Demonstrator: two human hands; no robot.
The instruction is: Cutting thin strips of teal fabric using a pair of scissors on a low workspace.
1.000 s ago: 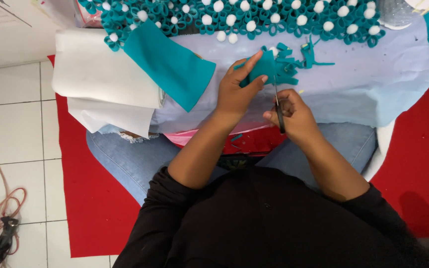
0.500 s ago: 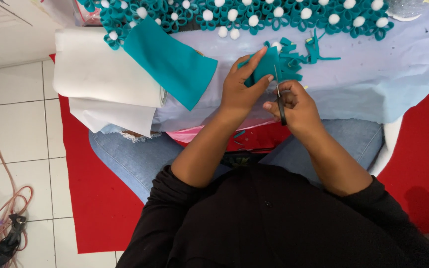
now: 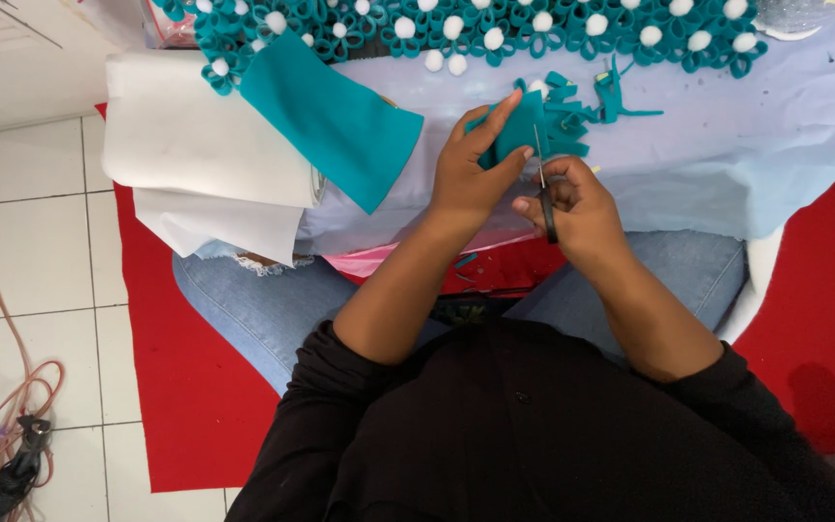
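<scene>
Red mat [image 3: 823,290]: covers the floor under the seated person, showing on both sides of the legs, with white tiles [image 3: 31,242] beyond it at the left.
Pale blue cloth [image 3: 727,164]: spreads across the person's lap as the work surface, its near edge falling over the knees of the blue jeans [image 3: 244,309].
White fabric [image 3: 195,145]: lies folded in layers at the left end of the lap, overhanging the mat.
Teal flower band [image 3: 495,34]: rows of looped teal felt flowers with white pom-pom centres run along the far edge of the cloth.
Large teal felt sheet [image 3: 331,121]: rests at a slant, partly on the white fabric and partly on the pale blue cloth, just left of the hands.
Cable [image 3: 12,425]: a pinkish cord coils on the tiles at the lower left.
Left hand [image 3: 471,174]: pinches a small teal felt piece [image 3: 514,130] between thumb and outstretched fingers, holding it just above the cloth.
Right hand [image 3: 577,208]: is closed through the black handles of the scissors [image 3: 541,188], whose thin blades point away from the body and meet the felt piece's right edge; whether the blades are apart or together cannot be told.
Felt offcuts [image 3: 582,106]: cut teal strips and loops lie on the cloth just beyond the felt piece.
</scene>
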